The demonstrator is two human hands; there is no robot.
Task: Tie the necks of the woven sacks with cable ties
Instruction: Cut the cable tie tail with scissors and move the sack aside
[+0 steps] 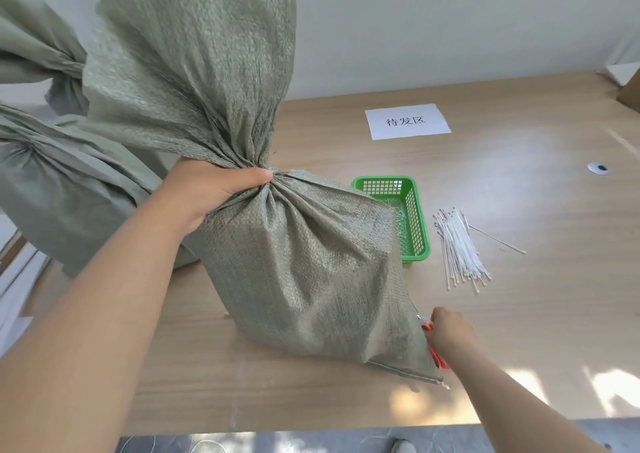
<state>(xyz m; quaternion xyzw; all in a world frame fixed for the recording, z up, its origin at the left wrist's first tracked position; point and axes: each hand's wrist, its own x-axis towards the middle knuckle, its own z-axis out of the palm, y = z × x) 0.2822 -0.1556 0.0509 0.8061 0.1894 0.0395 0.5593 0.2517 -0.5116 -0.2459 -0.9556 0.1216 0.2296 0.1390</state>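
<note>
Neck position: my left grip (212, 193) is closed round the gathered neck of the woven sack (304, 272), with the thumb lying across the pleats. The loose mouth fans upward above it. The sack stands on the bench (519, 297).

My right grip (450, 328) sits at the sack's lower right edge, curled on a red-handled tool (438, 359). The sack and the back of the hand hide most of the tool, so its type cannot be told.

Obstructions: the sack body covers the near-left part of the green basket (414, 210), which holds white offcuts (400, 217). Loose cable ties (460, 248) lie in a bundle just right of the basket, and a single tie (498, 239) angles off to their right. A paper label (407, 120) lies farther back. More sacks (52, 182) with bunched necks stand at my left.
</note>
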